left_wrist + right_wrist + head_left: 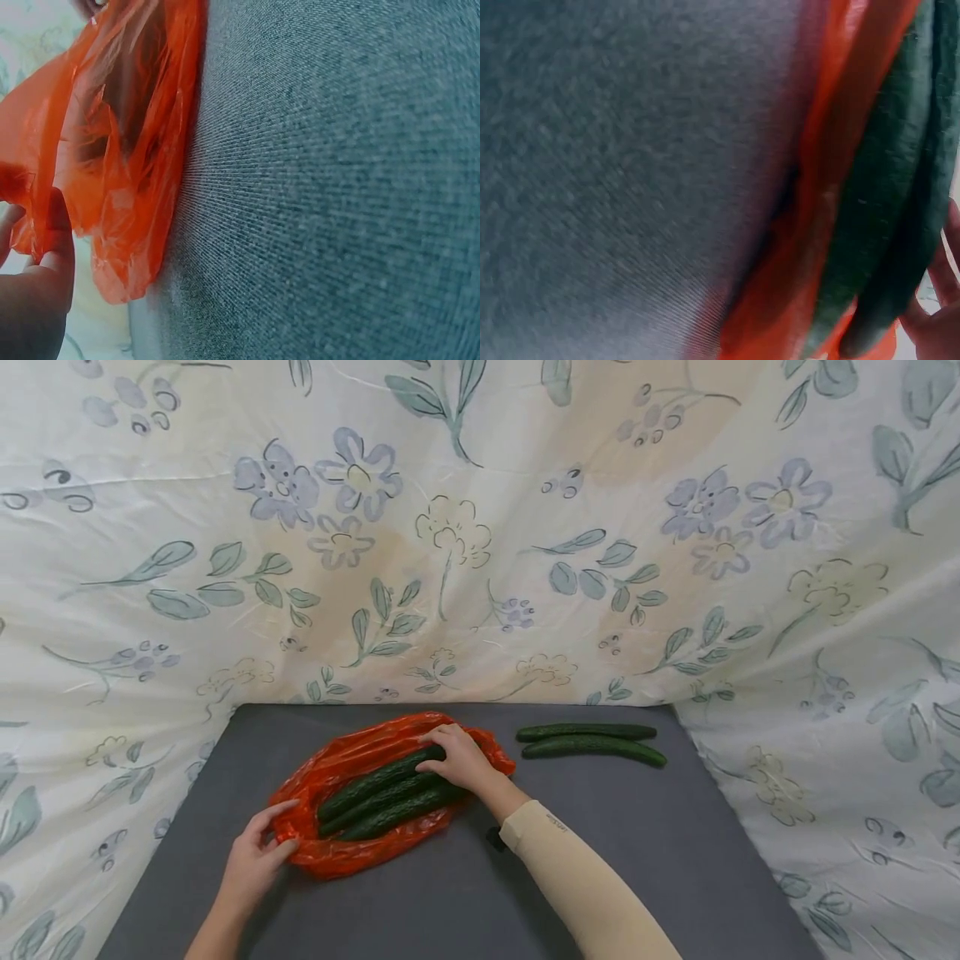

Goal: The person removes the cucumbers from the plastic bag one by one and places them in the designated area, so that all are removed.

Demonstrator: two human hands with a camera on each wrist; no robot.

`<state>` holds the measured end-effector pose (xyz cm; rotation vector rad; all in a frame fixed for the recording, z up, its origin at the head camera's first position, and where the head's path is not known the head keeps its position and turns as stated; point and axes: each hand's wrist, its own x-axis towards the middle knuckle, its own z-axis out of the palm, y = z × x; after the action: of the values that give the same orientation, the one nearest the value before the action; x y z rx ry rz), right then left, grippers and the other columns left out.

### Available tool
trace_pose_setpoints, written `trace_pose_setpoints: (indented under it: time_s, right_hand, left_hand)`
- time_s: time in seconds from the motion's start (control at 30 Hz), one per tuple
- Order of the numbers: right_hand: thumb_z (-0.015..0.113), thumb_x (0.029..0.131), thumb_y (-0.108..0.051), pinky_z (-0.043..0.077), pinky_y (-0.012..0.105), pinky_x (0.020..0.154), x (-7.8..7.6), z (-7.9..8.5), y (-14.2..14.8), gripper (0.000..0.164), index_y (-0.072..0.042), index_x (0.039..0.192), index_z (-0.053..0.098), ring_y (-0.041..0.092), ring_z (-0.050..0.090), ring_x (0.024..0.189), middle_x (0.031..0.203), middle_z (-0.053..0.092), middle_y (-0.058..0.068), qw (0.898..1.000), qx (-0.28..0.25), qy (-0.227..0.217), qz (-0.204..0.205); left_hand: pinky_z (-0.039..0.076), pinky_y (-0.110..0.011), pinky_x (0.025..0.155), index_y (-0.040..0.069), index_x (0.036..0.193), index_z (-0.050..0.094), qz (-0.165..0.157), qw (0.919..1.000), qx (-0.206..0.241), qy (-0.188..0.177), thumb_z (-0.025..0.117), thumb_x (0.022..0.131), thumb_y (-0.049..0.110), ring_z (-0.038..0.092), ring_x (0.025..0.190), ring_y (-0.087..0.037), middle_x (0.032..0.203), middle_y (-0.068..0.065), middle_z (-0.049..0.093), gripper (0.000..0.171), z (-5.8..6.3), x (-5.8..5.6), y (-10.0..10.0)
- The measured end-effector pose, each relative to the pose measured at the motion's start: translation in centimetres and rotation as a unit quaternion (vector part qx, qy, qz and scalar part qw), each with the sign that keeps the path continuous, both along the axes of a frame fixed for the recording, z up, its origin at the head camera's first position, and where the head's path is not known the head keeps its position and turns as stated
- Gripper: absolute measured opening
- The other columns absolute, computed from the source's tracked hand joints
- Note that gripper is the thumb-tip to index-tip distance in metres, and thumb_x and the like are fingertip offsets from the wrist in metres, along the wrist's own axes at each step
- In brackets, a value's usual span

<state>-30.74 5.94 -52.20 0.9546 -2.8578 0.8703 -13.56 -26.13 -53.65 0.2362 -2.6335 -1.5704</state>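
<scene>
An orange-red plastic bag point(360, 739) lies spread on the grey table, its mouth facing up. Three dark green cucumbers point(386, 797) lie side by side in it. At the bag's left end my left hand point(258, 852) pinches the plastic between thumb and fingers; the left wrist view shows the gathered film point(45, 150) in that grip. My right hand point(461, 758) holds the right end of the farthest cucumber point(375, 783), thumb on the near side and fingers across the far side. In the right wrist view the hand point(937, 315) is partly cut off by the edge, beside the cucumbers point(885, 187).
Two more cucumbers point(592, 747) lie together at the back right of the grey table point(600, 835). A floral cloth point(480, 568) hangs behind the table and along both sides. A small black object point(496, 838) shows beside the right cuff.
</scene>
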Motion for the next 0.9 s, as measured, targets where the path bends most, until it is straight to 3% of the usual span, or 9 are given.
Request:
trace_pose_setpoints:
  time_s: [0.17, 0.3, 0.4, 0.53, 0.73, 0.9]
  right_hand:
    - [0.068, 0.09, -0.053, 0.039, 0.05, 0.111, -0.6, -0.9, -0.4, 0.05, -0.028, 0.133, 0.065, 0.024, 0.05, 0.132, 0.139, 0.059, -0.001, 0.997, 0.081, 0.014, -0.007]
    - [0.065, 0.093, -0.05, 0.032, 0.054, 0.113, -0.7, -1.1, -0.7, 0.053, -0.027, 0.141, 0.059, 0.027, 0.045, 0.139, 0.147, 0.055, 0.002, 0.995, 0.099, -0.001, 0.001]
    - [0.066, 0.093, -0.045, 0.031, 0.055, 0.112, -0.5, -1.0, -0.8, 0.052, -0.025, 0.14, 0.06, 0.027, 0.045, 0.139, 0.147, 0.055, 0.002, 0.996, 0.086, -0.006, 0.007]
    - [0.065, 0.093, -0.045, 0.032, 0.052, 0.109, -0.1, -0.5, -0.1, 0.051, -0.024, 0.139, 0.061, 0.023, 0.047, 0.135, 0.143, 0.058, -0.001, 0.997, 0.074, 0.011, 0.01]
    - [0.068, 0.091, -0.043, 0.034, 0.052, 0.106, 0.7, 1.6, 1.9, 0.05, -0.021, 0.136, 0.063, 0.023, 0.051, 0.127, 0.135, 0.062, -0.002, 0.999, 0.019, 0.045, 0.018]
    - [0.07, 0.091, -0.038, 0.032, 0.052, 0.107, 0.8, 2.8, 4.7, 0.048, -0.021, 0.136, 0.063, 0.023, 0.052, 0.125, 0.133, 0.061, -0.001, 0.999, -0.046, 0.025, 0.004]
  left_hand:
    - [0.043, -0.003, 0.08, 0.008, 0.146, 0.05, -0.004, 0.9999, 0.013, -0.003, 0.062, 0.095, 0.003, 0.041, 0.126, -0.016, 0.152, -0.019, 0.039, 0.052, 0.1, 0.0, 0.2]
    - [0.043, -0.003, 0.08, 0.007, 0.145, 0.05, -0.002, 0.9998, 0.019, -0.003, 0.062, 0.095, 0.003, 0.04, 0.128, -0.02, 0.151, -0.019, 0.038, 0.052, 0.1, -0.1, 0.2]
    - [0.044, -0.004, 0.08, 0.007, 0.145, 0.049, -0.003, 0.9997, 0.022, -0.001, 0.062, 0.095, 0.002, 0.041, 0.127, -0.019, 0.151, -0.02, 0.038, 0.053, 0.1, -0.2, 0.1]
    - [0.044, -0.004, 0.08, 0.007, 0.146, 0.049, -0.005, 0.9997, 0.025, -0.001, 0.062, 0.094, 0.001, 0.041, 0.12, -0.005, 0.151, -0.019, 0.038, 0.053, 0.2, -0.6, 0.4]
    - [0.043, -0.003, 0.079, 0.007, 0.146, 0.049, -0.001, 0.9998, 0.019, -0.003, 0.062, 0.095, 0.002, 0.04, 0.115, 0.004, 0.151, -0.018, 0.038, 0.053, 0.1, -0.8, 0.6]
    - [0.044, -0.003, 0.079, 0.006, 0.147, 0.048, 0.002, 0.9997, 0.022, -0.008, 0.063, 0.094, 0.0, 0.043, 0.105, 0.014, 0.151, -0.019, 0.038, 0.055, -0.1, -0.7, 0.7]
